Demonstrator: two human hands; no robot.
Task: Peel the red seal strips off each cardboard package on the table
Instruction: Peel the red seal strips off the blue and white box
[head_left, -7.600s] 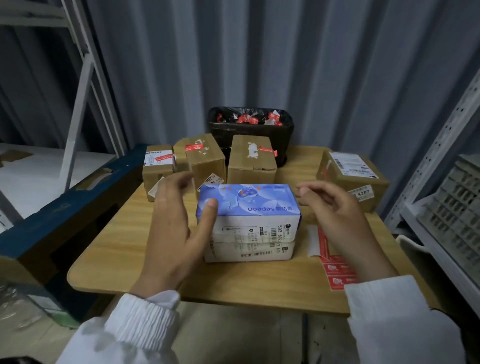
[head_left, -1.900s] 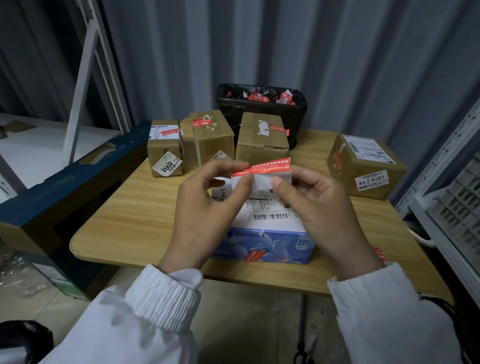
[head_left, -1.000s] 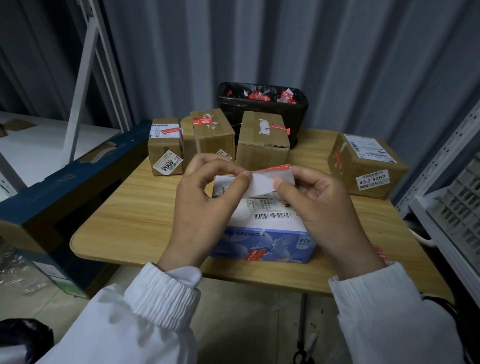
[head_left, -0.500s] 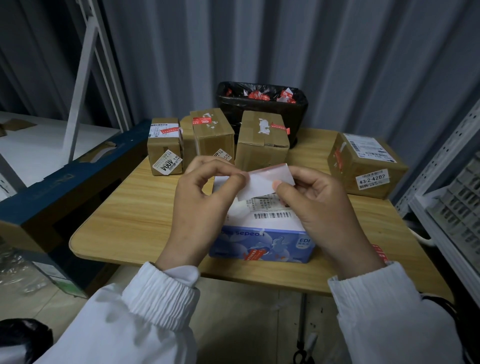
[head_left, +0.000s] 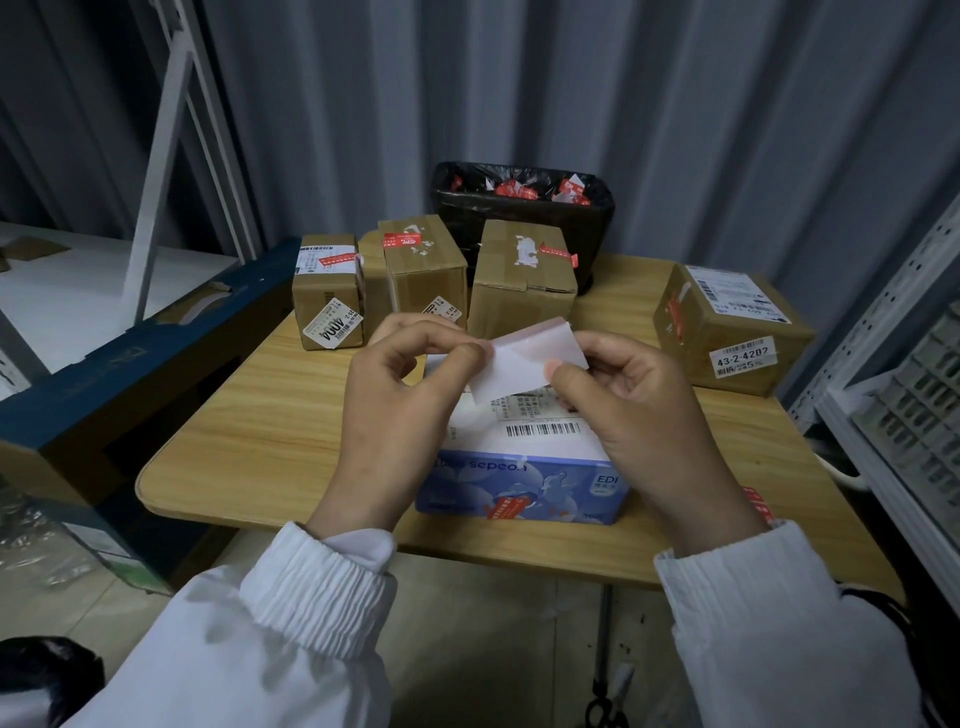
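Pinching the peeled, white-backed red seal strip between left hand and right hand over the blue printed carton, best to fold sticky faces together squarely.

Single head cam: you're looking forward and down, close over the tabletop, facing the corrugated wall. No second view.

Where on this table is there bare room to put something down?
The table is bare front-left, between the 4004 box and the blue package. Less room before the 43-2-4202 box. Crowded along the back by the bin.
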